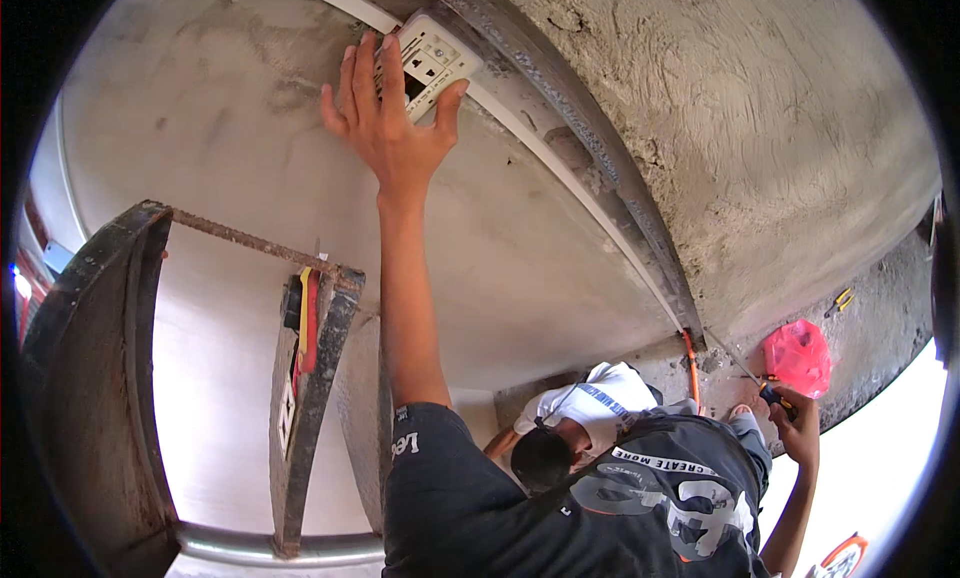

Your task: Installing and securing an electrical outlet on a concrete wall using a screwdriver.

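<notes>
Up on the grey plastered wall, my left hand [395, 138] spans a white socket plate [440, 63]. Its fingers lie over the left side and the thumb is at the right edge, so part of the plate is covered. My right hand [797, 430], low at the right, is closed around the handle of a screwdriver [740, 366]. The long thin shaft points up and left, away from the socket plate. White trunking [560, 173] runs along the wall from beside the plate.
A dark metal frame [330, 378] stands at left, with red-and-yellow-handled tools on it. Below, a person in a white shirt [600, 398] bends down. A pink plastic bag [798, 358], yellow-handled pliers [840, 302] and an orange conduit [692, 370] are at lower right. A dark curved beam [600, 148] borders the trunking.
</notes>
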Available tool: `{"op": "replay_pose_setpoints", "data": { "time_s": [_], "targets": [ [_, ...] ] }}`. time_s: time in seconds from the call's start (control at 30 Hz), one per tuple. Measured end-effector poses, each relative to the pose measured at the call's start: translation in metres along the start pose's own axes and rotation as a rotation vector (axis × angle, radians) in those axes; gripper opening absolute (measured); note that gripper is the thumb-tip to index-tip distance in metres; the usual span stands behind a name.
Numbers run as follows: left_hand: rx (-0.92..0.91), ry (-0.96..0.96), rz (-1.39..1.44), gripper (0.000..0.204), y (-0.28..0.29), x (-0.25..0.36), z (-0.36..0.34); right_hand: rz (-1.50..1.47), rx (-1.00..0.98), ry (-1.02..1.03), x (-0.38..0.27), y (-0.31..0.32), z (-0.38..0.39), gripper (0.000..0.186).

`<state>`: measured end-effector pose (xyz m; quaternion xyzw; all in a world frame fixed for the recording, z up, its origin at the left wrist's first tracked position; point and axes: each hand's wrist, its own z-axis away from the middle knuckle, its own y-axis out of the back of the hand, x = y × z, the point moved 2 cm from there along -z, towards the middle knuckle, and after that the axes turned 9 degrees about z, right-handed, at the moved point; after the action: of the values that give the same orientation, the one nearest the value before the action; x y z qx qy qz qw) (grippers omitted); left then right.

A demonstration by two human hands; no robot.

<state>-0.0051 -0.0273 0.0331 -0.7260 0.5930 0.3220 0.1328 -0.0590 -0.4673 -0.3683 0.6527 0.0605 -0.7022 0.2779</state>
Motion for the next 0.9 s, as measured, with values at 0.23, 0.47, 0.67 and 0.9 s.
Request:
{"op": "replay_pose_setpoints", "data": {
  "time_s": [0.23, 0.47, 0.67, 0.9],
  "targets": [
    [0.048, 0.157, 0.088, 0.1, 0.021, 0.021, 0.017, 0.076, -0.173, -0.019, 0.001, 0.023, -0.021, 0.023],
    [-0.279, 1.017, 0.978, 0.062, 0.047, 0.165, 0.137, 0.344, -0.302, -0.037, 0.045, 0.033, -0.04, 0.02],
    [-0.735, 1.874, 1.856, 0.054, 0.077, 0.412, 0.335, 0.665, -0.382, 0.006, 0.122, 0.039, -0.058, 0.022],
    [-0.957, 0.994, 0.786, 0.018, 0.162, 0.504, 0.461, 0.76, -0.637, 0.065, 0.225, 0.03, -0.091, 0.025]
  ]
}}
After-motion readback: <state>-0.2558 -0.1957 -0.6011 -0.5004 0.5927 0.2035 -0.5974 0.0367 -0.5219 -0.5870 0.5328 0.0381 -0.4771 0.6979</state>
